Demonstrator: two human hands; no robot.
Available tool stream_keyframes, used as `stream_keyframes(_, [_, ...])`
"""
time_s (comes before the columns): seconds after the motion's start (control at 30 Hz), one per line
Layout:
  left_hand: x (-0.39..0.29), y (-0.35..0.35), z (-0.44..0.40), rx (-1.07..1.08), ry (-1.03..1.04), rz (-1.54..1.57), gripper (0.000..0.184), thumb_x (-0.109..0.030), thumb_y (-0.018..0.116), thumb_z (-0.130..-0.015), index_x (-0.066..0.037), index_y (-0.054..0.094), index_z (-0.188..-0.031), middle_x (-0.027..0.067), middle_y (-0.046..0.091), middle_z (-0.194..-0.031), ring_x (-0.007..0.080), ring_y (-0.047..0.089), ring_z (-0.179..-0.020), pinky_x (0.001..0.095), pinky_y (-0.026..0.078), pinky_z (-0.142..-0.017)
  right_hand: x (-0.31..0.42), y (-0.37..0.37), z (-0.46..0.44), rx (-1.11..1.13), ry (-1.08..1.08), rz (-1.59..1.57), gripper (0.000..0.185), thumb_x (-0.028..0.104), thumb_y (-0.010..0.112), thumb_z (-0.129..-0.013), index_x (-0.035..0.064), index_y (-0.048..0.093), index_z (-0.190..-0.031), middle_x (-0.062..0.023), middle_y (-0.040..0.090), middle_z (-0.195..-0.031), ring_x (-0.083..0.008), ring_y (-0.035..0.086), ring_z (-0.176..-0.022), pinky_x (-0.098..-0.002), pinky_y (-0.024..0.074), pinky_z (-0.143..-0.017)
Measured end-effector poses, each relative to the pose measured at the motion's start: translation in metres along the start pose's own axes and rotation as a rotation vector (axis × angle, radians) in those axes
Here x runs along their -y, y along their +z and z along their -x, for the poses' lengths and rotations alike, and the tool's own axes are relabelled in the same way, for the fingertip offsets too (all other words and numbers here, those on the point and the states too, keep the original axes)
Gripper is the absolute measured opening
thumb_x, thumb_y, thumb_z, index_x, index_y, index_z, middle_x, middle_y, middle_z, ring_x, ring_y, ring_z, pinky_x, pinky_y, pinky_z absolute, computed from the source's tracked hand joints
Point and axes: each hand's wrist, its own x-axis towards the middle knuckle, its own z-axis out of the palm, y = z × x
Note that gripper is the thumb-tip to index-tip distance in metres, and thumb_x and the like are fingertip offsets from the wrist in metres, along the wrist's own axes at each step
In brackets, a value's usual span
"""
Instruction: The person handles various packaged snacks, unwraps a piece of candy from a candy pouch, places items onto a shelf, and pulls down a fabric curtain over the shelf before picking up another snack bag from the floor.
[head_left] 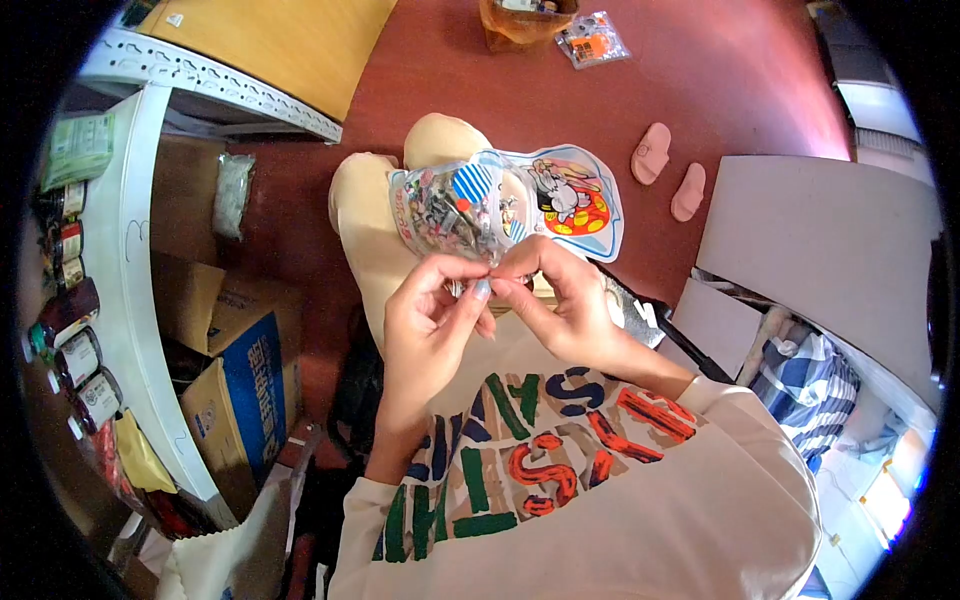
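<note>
My left hand and my right hand meet in front of my chest, thumbs and forefingers pinched together fingertip to fingertip. What sits between them is too small to make out. Just beyond the fingers, a clear plastic bag full of small multicoloured pieces lies on my lap. It has a blue-striped round print, and its near edge comes close to my fingertips. Beside the bag on the right rests a flat sheet with a cartoon figure in red, yellow and white.
To the left stands a white metal shelf holding jars, above an open cardboard box. Pink slippers lie on the red floor near a basket and a plastic packet. A checked cloth bag is at right.
</note>
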Motion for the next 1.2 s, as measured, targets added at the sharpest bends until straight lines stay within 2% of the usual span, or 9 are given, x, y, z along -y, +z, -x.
stream_keyframes(0.2, [0.017, 0.004, 0.011, -0.031, 0.004, 0.046, 0.011, 0.0, 0.058, -0.089, 0.004, 0.056, -0.098, 0.009, 0.06, -0.091, 0.0125, 0.062, -0.072, 0.023, 0.052, -0.064, -0.008, -0.001, 0.02, 0.036, 0.294, -0.287, 0.01, 0.007, 0.062, -0.088, 0.0025, 0.054, -0.093, -0.0009, 0.06, -0.077, -0.0037, 0.05, -0.068, -0.0196, 0.0377, -0.057])
stream_keyframes(0.27, [0.018, 0.003, 0.011, -0.015, 0.028, -0.006, 0.011, 0.0, 0.058, -0.088, 0.004, 0.056, -0.098, 0.0091, 0.06, -0.09, 0.0134, 0.062, -0.073, 0.0237, 0.052, -0.066, -0.005, -0.002, 0.019, 0.029, 0.395, -0.592, 0.01, 0.008, 0.06, -0.09, 0.0036, 0.053, -0.095, -0.0007, 0.06, -0.078, -0.0028, 0.05, -0.067, -0.0186, 0.037, -0.057])
stream_keyframes(0.4, [0.016, 0.004, 0.008, -0.033, 0.031, -0.021, 0.01, 0.001, 0.058, -0.088, 0.004, 0.056, -0.097, 0.0095, 0.06, -0.09, 0.0148, 0.063, -0.074, 0.0252, 0.052, -0.069, -0.008, -0.014, 0.018, 0.111, 0.547, -0.739, 0.016, 0.008, 0.056, -0.092, 0.0017, 0.05, -0.105, -0.0052, 0.062, -0.083, -0.0067, 0.053, -0.069, -0.0192, 0.0401, -0.059])
stream_keyframes(0.6, [0.014, 0.006, 0.006, -0.077, -0.01, 0.0, 0.009, 0.001, 0.057, -0.088, 0.003, 0.056, -0.097, 0.0093, 0.061, -0.09, 0.014, 0.063, -0.075, 0.0255, 0.052, -0.069, -0.013, -0.019, 0.019, 0.167, 0.427, -0.694, 0.021, 0.01, 0.05, -0.095, 0.0006, 0.045, -0.113, -0.0083, 0.061, -0.088, -0.0104, 0.054, -0.071, -0.0243, 0.0442, -0.068])
stream_keyframes(0.8, [0.01, 0.009, 0.006, -0.086, 0.01, 0.005, 0.009, 0.001, 0.057, -0.089, 0.003, 0.056, -0.098, 0.0084, 0.06, -0.089, 0.0133, 0.062, -0.076, 0.0255, 0.053, -0.07, -0.011, -0.025, 0.019, 0.164, 0.411, -0.499, 0.018, 0.013, 0.047, -0.097, 0.0005, 0.045, -0.109, -0.0061, 0.057, -0.085, -0.0097, 0.052, -0.074, -0.024, 0.0434, -0.068])
stream_keyframes(0.97, [0.011, 0.009, 0.005, -0.067, 0.016, 0.034, 0.01, 0.001, 0.058, -0.088, 0.003, 0.057, -0.098, 0.0081, 0.058, -0.091, 0.0133, 0.062, -0.078, 0.0255, 0.053, -0.07, -0.013, -0.023, 0.015, 0.235, 0.229, -0.152, 0.014, 0.015, 0.045, -0.098, 0.0012, 0.048, -0.097, -0.0031, 0.052, -0.08, -0.008, 0.047, -0.07, -0.0232, 0.0405, -0.065])
stream_keyframes(1.1, [0.014, 0.01, 0.005, -0.052, 0.06, 0.027, 0.008, 0.003, 0.057, -0.088, 0.003, 0.057, -0.096, 0.0085, 0.057, -0.092, 0.013, 0.062, -0.08, 0.0254, 0.053, -0.071, -0.013, -0.019, 0.015, 0.201, 0.332, -0.242, 0.015, 0.015, 0.045, -0.097, 0.0027, 0.048, -0.088, -0.0009, 0.049, -0.07, -0.008, 0.045, -0.065, -0.0242, 0.037, -0.056])
stream_keyframes(1.17, [0.016, 0.013, 0.005, -0.104, 0.223, -0.176, 0.009, 0.007, 0.059, -0.083, 0.004, 0.06, -0.092, 0.0107, 0.059, -0.091, 0.0179, 0.063, -0.08, 0.0272, 0.053, -0.07, -0.013, -0.019, 0.014, 0.198, 0.608, -0.655, 0.017, 0.016, 0.043, -0.097, 0.0057, 0.047, -0.085, 0.0016, 0.041, -0.064, -0.0057, 0.035, -0.056, -0.0226, 0.0285, -0.049])
stream_keyframes(1.2, [0.014, 0.012, 0.004, -0.103, 0.224, -0.175, 0.009, 0.007, 0.059, -0.083, 0.004, 0.06, -0.092, 0.0107, 0.059, -0.091, 0.0179, 0.063, -0.08, 0.0272, 0.053, -0.07, -0.014, -0.019, 0.014, 0.198, 0.609, -0.654, 0.017, 0.016, 0.043, -0.097, 0.0057, 0.047, -0.085, 0.0016, 0.041, -0.064, -0.0057, 0.035, -0.056, -0.0226, 0.0285, -0.049])
